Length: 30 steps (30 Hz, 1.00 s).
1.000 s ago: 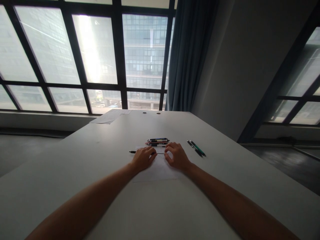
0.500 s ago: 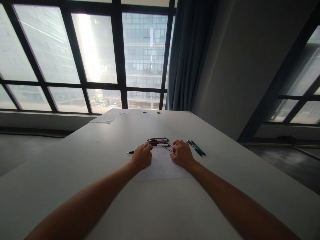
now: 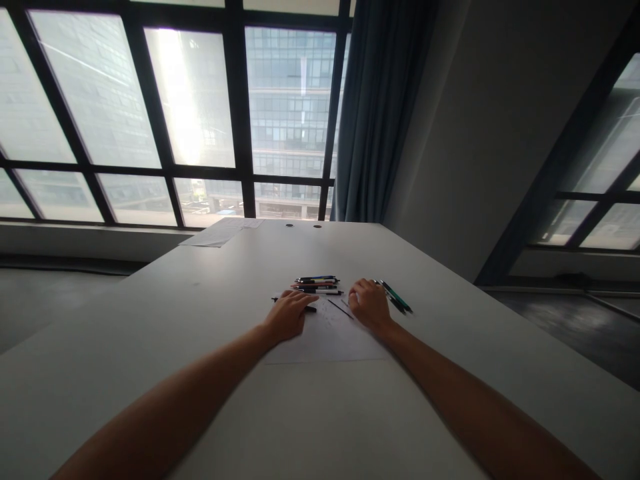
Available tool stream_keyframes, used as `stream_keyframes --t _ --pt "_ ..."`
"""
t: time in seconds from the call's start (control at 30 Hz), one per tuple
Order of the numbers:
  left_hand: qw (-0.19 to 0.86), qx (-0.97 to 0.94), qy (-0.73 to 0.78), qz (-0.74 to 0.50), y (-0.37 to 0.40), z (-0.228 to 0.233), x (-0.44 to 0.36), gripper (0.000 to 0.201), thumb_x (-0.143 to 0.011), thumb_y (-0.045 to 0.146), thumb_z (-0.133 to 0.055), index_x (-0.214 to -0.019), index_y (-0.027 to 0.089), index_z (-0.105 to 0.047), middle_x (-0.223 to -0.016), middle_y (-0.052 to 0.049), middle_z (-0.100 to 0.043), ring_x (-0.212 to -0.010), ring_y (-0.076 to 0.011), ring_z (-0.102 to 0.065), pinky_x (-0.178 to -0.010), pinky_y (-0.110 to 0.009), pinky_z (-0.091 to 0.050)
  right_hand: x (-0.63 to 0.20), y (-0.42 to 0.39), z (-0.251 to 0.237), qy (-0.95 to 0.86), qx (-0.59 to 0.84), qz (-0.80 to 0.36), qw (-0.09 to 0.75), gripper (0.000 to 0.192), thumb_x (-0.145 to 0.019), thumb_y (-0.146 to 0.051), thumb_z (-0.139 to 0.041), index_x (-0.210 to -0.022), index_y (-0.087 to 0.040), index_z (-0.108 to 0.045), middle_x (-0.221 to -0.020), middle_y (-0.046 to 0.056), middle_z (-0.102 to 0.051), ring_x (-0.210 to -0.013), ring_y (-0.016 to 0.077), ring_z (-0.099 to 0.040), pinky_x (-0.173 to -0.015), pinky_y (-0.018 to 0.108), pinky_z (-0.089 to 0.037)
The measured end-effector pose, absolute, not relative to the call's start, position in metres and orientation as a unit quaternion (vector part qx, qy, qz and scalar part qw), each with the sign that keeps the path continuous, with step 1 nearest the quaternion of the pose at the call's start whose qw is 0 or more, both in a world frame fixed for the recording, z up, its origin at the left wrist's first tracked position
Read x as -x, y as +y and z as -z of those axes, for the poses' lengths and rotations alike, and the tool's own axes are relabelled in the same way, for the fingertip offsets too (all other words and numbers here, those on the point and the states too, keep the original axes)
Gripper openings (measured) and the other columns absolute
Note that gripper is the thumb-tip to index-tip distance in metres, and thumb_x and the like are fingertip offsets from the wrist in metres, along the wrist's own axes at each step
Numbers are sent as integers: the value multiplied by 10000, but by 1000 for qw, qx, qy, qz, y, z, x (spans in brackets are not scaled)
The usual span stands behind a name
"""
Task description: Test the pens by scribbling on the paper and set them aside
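My left hand (image 3: 287, 315) lies over the paper's left side, closed around a black pen (image 3: 311, 309) whose ends stick out on both sides; its index finger stretches to the right. My right hand (image 3: 369, 303) rests at the paper's right side with its fingers curled, and what they hold, if anything, is hidden. A thin dark rod, like a pen refill (image 3: 340, 309), lies slanted on the white paper (image 3: 330, 343) between the hands. Beyond them is a row of several pens (image 3: 317, 285), lying side by side.
Green and black pens (image 3: 397, 297) lie slanted just right of my right hand. Papers (image 3: 215, 233) lie at the far left corner of the white table (image 3: 320, 413). Two dark round fittings (image 3: 317, 227) sit near the far edge, before the windows and a blue curtain (image 3: 365, 120).
My left hand has turned, its pen shifting right and tilting the other way. My right hand has moved slightly right, away from the thin rod, now showing more fully.
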<state>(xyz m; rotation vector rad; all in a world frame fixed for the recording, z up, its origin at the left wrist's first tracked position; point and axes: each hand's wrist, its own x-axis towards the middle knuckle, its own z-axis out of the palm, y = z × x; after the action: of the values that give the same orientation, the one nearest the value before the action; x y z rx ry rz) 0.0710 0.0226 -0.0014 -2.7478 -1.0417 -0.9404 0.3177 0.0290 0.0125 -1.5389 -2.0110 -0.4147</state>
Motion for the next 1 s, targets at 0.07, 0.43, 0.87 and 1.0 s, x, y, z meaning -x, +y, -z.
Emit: stream_keyframes --t 0.07,0.43,0.87,1.0 --pt "32 885 -352 304 23 1 -71 542 -714 39 -493 -1216 209 -606 -1203 -63 -674 -1140 -241 -592 -1014 -443 -426 -317 29 -13 -757 570 147 283 157 -804 -144 -503 -725 -169 -636 -874 82 -653 -862 219 -537 -772 356 -325" --pt "44 857 -442 260 24 4 -72 359 -831 154 -500 -1161 191 -638 -1216 -81 -657 -1186 -264 -549 -1009 -464 -405 -303 19 -12 -825 501 115 234 74 -762 -218 -623 -748 -169 -677 -1033 76 -639 -1006 224 -525 -887 368 -320" --pt "26 848 -469 245 21 1 -73 194 -900 256 -515 -959 216 -696 -1067 -74 -653 -1082 -270 -563 -951 -458 -411 -296 15 -12 -841 480 88 233 50 -801 -141 -613 -792 -162 -657 -1004 72 -648 -997 209 -532 -902 360 -327" --pt "26 847 -469 251 20 0 -73 156 -893 243 -523 -959 206 -659 -1086 -80 -649 -1100 -270 -554 -946 -447 -413 -295 14 -12 -841 484 88 223 31 -796 -170 -638 -814 -168 -663 -1009 71 -645 -1013 221 -528 -900 367 -327"
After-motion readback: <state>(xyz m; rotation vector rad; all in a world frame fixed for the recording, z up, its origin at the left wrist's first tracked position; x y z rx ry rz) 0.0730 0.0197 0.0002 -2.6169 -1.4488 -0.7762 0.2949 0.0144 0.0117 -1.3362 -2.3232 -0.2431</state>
